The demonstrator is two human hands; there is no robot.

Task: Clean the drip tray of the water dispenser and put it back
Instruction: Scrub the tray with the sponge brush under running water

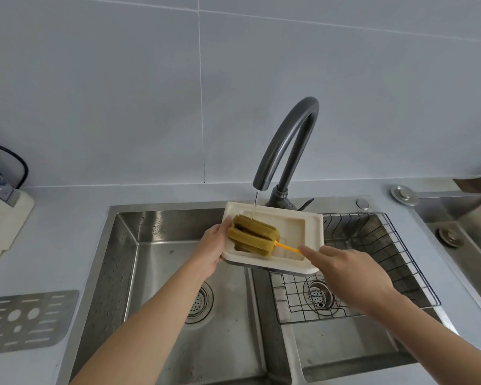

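- Seemingly midway through cleaning: the white drip tray [292,232] is out of the dispenser and held tilted over a steel double sink [128,245], under a thin stream of water from the dark faucet [286,143].
- The left hand [214,251] grips the tray's left edge.
- The right hand [350,276] is closed around the yellow handle of a sponge brush [254,236], whose olive head rests inside the tray.
- Rinsing, drying and refitting appear to remain; the dispenser is not in view.
- A perforated metal grille [25,318] lies on the counter at left.
- The right basin holds a wire rack [372,254]; the left basin shows only its drain.
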